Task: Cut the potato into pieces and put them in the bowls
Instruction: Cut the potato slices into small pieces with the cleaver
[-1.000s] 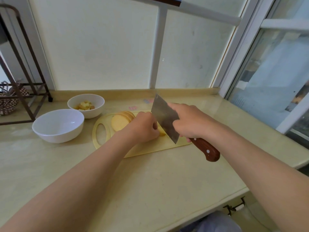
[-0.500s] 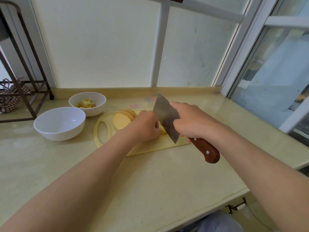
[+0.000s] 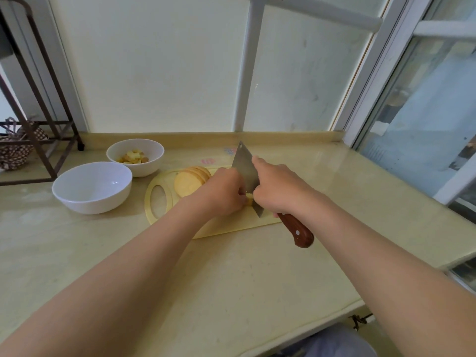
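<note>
On the yellow cutting board (image 3: 157, 215) lies a fanned row of round potato slices (image 3: 189, 180). My left hand (image 3: 222, 191) curls over a small potato piece (image 3: 249, 199), mostly hidden under the fingers. My right hand (image 3: 279, 189) grips a cleaver (image 3: 244, 168) by its wooden handle (image 3: 298, 231), with the blade edge down on the board right beside the left fingers. A small white bowl (image 3: 149, 163) at the back holds several potato cubes (image 3: 132, 156). A larger white bowl (image 3: 77, 199) stands empty to the left of the board.
The beige counter (image 3: 231, 279) ends in a front edge at the lower right. A dark metal rack (image 3: 38, 140) with a woven basket (image 3: 13, 150) stands at the far left. A frosted window and its frame back the counter.
The cleaver has come down from a raised tilt to the board next to my left fingers. Both hands stayed over the same spot.
</note>
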Demonstrator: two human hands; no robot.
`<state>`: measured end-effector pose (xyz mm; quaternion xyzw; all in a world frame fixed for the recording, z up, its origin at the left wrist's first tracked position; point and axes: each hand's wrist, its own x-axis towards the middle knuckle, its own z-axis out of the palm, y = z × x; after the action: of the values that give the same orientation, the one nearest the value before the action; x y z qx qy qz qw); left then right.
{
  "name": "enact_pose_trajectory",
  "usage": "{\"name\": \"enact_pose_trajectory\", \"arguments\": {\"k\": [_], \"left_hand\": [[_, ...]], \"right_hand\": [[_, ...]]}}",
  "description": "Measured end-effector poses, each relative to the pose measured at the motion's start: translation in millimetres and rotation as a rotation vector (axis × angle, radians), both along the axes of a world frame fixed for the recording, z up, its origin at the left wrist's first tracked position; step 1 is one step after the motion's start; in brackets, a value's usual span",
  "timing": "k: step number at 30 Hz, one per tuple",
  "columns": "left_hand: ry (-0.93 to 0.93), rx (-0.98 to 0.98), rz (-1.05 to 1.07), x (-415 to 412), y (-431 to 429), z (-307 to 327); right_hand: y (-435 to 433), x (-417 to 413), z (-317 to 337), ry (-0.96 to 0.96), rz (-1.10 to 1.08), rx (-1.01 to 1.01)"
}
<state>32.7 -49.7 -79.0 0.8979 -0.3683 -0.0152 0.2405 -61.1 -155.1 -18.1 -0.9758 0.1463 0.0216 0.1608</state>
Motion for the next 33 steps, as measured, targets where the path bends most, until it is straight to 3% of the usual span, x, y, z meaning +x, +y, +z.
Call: {"name": "enact_pose_trajectory", "arguments": {"k": [17, 27, 33], "left_hand": [[-0.029, -0.023, 0.009, -4.1, -1.9, -2.1], [-0.044, -0.089, 0.032, -18.0, -5.7, -1.8], [0.072, 0.024, -0.036, -19.1, -10.9, -12.2]], "right_hand": [[-91.8, -30.6, -20.5, -0.228, -0.273, 0.79], [-114.7, -36.4, -45.0, -0.309, -0.331, 0.875], [-128.1, -46.6, -49.2, -0.253, -0.338, 0.79]]}}
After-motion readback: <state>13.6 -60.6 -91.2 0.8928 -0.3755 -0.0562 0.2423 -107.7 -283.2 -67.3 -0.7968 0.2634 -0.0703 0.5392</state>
